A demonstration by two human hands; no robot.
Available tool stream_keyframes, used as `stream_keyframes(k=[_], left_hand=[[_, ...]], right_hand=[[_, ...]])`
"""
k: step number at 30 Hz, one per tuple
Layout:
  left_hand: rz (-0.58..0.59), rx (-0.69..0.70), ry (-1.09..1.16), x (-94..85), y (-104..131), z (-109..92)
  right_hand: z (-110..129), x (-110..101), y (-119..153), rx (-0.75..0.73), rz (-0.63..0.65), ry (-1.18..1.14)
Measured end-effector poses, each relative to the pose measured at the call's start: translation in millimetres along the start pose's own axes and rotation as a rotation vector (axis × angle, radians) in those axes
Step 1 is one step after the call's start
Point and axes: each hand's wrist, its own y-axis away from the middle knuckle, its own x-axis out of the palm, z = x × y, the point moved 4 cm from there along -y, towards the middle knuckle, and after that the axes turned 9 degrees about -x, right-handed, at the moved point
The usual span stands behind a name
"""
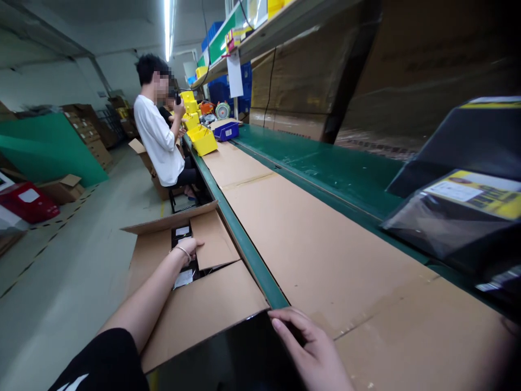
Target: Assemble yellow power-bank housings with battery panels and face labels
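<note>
My left hand (190,248) reaches into an open cardboard box (207,297) beside the bench. Its fingers are at the edge of an inner cardboard flap (214,239), over black packages (184,278) with white labels; some fingers are hidden. My right hand (303,339) pinches the top corner of a flat black package (236,353) at the bottom of the view, in front of the box. The lower part of that package is cut off by the frame.
The bench is covered with cardboard sheets (277,217) and has a green edge (240,244). Black packages with yellow labels (476,193) lie at right. Yellow bins (203,141) and a seated person (157,130) are farther along.
</note>
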Motion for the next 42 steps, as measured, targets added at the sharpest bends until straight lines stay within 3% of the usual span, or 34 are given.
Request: stream_keyframes(k=[5,8,10,13,16,19,22,25,30,33,37,42], left_hand=[[-0.035,0.024,0.056,-3.3,13,-1],[-0.064,0.102,0.045,-9.9,25,-15],[-0.089,0.185,0.021,-16.0,32,-37],[-0.151,0.33,-0.055,-18.8,41,-87],[-0.217,0.446,-0.155,-7.2,48,-134],[-0.307,0.509,-0.228,9.6,55,-154],[-0.33,0.563,-0.298,19.9,60,-139],[-0.3,0.554,-0.435,15.5,58,-93],[-0.321,0.404,-0.777,-21.7,50,1],[-0.309,0.384,-0.933,-44.1,51,37],[-0.242,0.45,-1.066,-57.5,57,52],[-0.223,0.496,-1.151,-66.3,56,36]], right_hand=[[2,-1,-1,-0.007,0.002,-0.021],[0,-1,-2,-0.011,0.007,-0.02],[-3,-1,-4,-0.013,0.008,-0.014],[-8,-1,-6,0.002,0.0,-0.007],[-12,-2,-6,0.019,-0.011,-0.017],[-12,-3,-4,0.022,-0.023,-0.039],[-12,-4,-3,0.021,-0.025,-0.058],[-11,-5,-3,0.026,-0.025,-0.082],[-9,-5,-2,0.034,-0.04,-0.123],[-9,-4,-1,0.03,-0.037,-0.117],[-10,-5,3,0.042,-0.036,-0.079],[-7,-6,4,0.005,-0.029,-0.077]])
